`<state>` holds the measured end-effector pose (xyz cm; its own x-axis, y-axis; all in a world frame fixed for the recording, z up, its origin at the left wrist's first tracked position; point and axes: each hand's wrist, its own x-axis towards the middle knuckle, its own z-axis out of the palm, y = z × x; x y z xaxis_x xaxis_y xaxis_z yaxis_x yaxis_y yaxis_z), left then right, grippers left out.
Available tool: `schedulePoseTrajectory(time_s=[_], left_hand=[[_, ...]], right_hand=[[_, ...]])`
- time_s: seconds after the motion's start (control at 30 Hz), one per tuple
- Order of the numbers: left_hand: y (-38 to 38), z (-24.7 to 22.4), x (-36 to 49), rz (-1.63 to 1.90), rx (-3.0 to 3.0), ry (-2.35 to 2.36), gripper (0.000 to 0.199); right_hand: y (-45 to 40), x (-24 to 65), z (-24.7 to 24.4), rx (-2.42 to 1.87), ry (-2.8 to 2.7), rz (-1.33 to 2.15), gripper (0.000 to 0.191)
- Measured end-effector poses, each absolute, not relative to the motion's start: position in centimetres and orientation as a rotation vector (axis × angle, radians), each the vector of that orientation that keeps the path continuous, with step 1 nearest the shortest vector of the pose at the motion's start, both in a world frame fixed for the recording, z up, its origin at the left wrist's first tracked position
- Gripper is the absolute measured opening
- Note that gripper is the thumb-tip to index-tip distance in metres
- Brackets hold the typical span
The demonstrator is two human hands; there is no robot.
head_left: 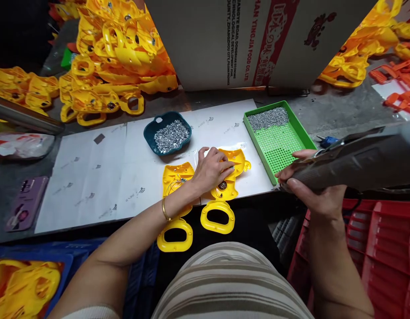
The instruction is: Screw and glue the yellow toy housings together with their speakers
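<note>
My left hand (212,172) reaches over a yellow plastic shell (238,160) on the white board, its fingers bent down onto the shell's inner side. What its fingertips hold, if anything, is too small to tell. Beside it lies a second yellow shell (178,173) with thin wires, partly under my left forearm. Both shells have loop handles that stick out past the board's front edge. At the right, my right hand (311,186) is wrapped round a large dark grey tool (354,161), whose tip points left near the green tray's front corner.
A teal dish (185,142) of small metal screws and a green perforated tray (293,141) with more screws stand on the white board (91,177). Yellow shells (125,57) are heaped behind. A carton (205,53) stands at the back, a phone (27,204) lies left, red crates (387,248) right.
</note>
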<state>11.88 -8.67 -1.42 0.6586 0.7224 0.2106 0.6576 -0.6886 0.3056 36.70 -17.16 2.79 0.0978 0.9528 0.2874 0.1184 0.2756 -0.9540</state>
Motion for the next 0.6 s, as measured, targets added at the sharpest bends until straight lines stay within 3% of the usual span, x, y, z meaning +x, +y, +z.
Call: schedulePoseTrajectory(time_s=[0.33, 0.6], left_hand=[[-8.4, -1.4, 12.1, 0.403, 2.652, 1.103, 0.018], [-8.0, -1.7, 12.2, 0.456, 2.664, 1.104, 0.018]], right_hand=[[-14.1, 36.1, 5.9, -1.025, -1.141, 0.657, 0.025], [-9.1, 37.3, 3.9, -1.069, -1.038, 0.493, 0.036]])
